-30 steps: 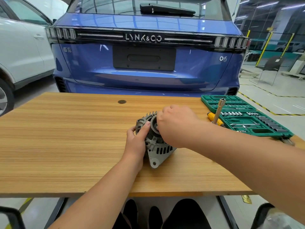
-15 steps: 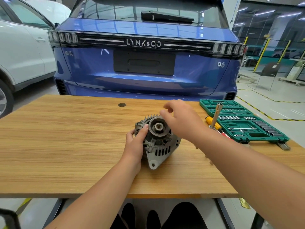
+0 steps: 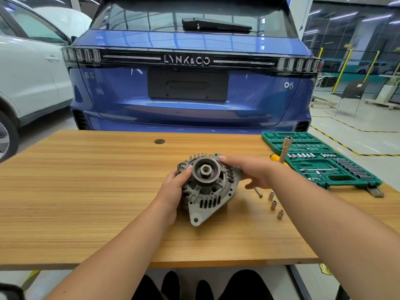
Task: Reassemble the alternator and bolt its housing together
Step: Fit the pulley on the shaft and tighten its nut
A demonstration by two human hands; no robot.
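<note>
Moved: right hand lowered onto the alternator's far right edge, fingers straight
Left hand: grips alternator, thumb by pulley
Alternator: mid-table
Right of alternator: 1 bolt, 3 sockets

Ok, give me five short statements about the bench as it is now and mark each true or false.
1. The alternator lies on the table with its pulley facing up toward the camera. True.
2. The left hand is off the alternator. False: it holds the alternator's left side, thumb by the pulley.
3. Three small sockets stand loose on the table right of the alternator. True.
4. The green socket case is closed. False: it lies open, showing rows of sockets.
5. The right hand grips a wrench. False: it holds no tool; its fingers reach to the alternator's upper right edge.
</note>
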